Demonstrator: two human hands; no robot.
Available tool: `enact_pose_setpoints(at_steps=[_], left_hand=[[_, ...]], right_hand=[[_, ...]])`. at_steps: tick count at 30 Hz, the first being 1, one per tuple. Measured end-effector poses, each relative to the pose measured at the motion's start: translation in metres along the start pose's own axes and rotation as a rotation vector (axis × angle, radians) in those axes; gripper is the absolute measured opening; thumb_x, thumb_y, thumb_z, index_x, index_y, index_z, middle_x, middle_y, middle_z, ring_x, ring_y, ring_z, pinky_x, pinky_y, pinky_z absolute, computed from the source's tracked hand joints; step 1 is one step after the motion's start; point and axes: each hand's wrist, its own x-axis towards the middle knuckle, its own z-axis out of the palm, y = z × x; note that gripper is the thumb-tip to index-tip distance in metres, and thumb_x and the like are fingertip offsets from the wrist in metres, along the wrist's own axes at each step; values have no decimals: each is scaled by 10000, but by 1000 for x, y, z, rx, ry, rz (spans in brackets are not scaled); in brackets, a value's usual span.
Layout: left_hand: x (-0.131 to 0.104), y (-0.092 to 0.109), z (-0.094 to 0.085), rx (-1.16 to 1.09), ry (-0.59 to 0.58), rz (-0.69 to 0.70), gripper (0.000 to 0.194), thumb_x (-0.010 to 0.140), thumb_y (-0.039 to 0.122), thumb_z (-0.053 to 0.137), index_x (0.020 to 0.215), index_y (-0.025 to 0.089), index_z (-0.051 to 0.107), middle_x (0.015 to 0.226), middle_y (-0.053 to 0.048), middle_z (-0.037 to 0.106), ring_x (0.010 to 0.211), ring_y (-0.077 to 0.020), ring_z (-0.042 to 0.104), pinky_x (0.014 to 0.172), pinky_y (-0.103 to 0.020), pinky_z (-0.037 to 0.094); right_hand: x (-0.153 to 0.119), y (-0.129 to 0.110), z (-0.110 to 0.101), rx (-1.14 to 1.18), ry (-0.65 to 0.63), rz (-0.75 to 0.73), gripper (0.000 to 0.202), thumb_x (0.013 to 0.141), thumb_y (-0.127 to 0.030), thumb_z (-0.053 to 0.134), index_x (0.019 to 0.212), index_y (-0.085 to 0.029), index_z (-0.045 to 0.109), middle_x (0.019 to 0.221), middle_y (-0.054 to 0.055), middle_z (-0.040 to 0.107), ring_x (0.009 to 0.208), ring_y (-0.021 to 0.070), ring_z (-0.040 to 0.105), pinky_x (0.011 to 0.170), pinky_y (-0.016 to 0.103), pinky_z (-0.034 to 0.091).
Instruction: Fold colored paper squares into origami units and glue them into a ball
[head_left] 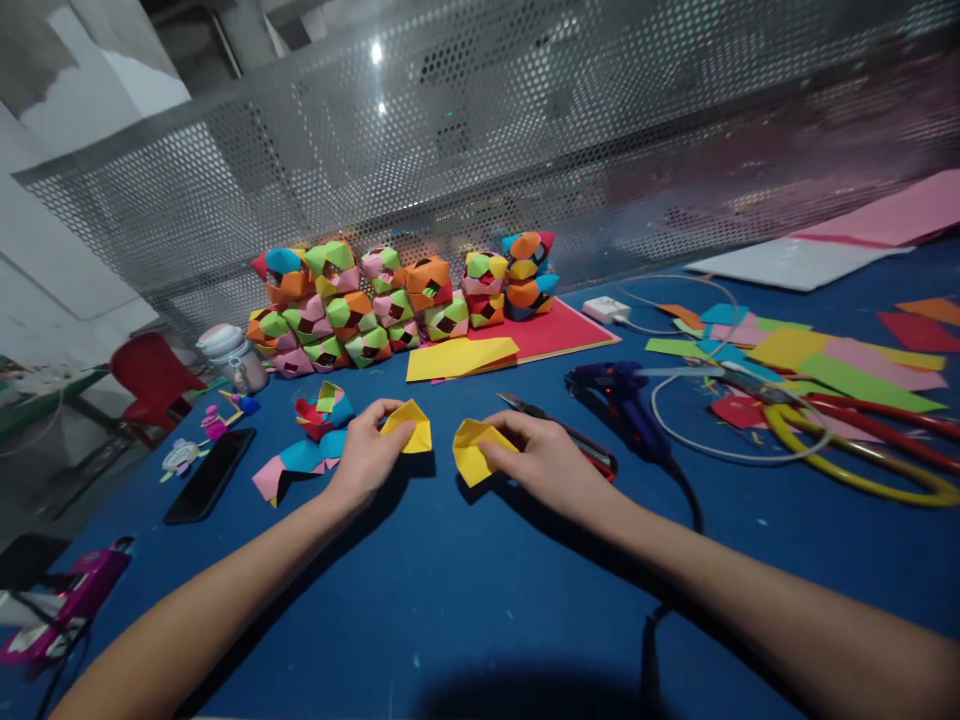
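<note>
My left hand [373, 447] pinches a folded yellow paper piece [418, 428] between thumb and fingers. A second folded yellow paper piece [471, 456] is gripped in my right hand [546, 462], its thumb lying across the paper. The two pieces are apart, with a gap of blue table between them. Left of my left hand lie joined pink and blue folded papers [300, 458] and a small red, green and blue folded piece [321, 412]. A utility knife [559, 430] lies just beyond my right hand.
Stacked paper cubes [367, 312] stand at the back beside yellow sheets [461, 358] and a red sheet [562, 332]. To the right are a glue gun [626, 405] with its cord, scissors [855, 460] and paper strips [810, 350]. A phone [210, 475] and a jar [232, 358] sit left.
</note>
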Motion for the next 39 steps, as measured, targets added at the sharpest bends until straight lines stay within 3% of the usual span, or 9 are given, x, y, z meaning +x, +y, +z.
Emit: enact_pose_setpoints(at_steps=[6,15,21,28,36,39], left_hand=[[-31,1,-2,-33,-56,-90,105,699,199,568,797,168,542,739,21,569,643,-105,516,561,-191,398],[-44,7,0,-103,-107,-142,109,713,227,592,782,159,543,727,29,556,637,-94,520,566,-183,400],[-55,18,13,-191,-216,-216,143,727,265,593,797,165,518,587,39,567,425,-81,500,422,-185,389],[-56,14,22,-216,-64,-190,181,711,269,622,807,170,505,617,46,547,428,-62,473,378,-153,341],[-64,26,27,-373,-88,-231,218,736,301,618,805,174,455,538,64,518,384,-57,422,375,-159,311],[-63,26,31,-301,-9,-236,209,714,273,636,785,168,470,566,65,503,461,-62,452,430,-155,349]], right_hand=[[-2,-3,1,61,17,42,165,744,-250,514,847,-154,602,735,30,647,639,148,577,556,248,430],[0,11,6,-87,98,-25,78,751,-245,518,768,-180,557,671,-1,604,615,144,556,574,256,412],[-5,12,14,-76,65,-79,53,769,-217,511,786,-181,546,692,0,603,623,138,557,572,251,412],[-8,8,20,-22,74,-38,47,772,-227,520,787,-183,516,640,-16,554,560,126,518,528,243,399],[-9,6,22,24,94,-42,36,758,-218,515,762,-190,492,630,-29,524,526,110,483,503,234,370],[-13,-4,25,143,62,31,66,728,-229,537,736,-194,482,598,-53,493,465,86,430,442,213,324]])
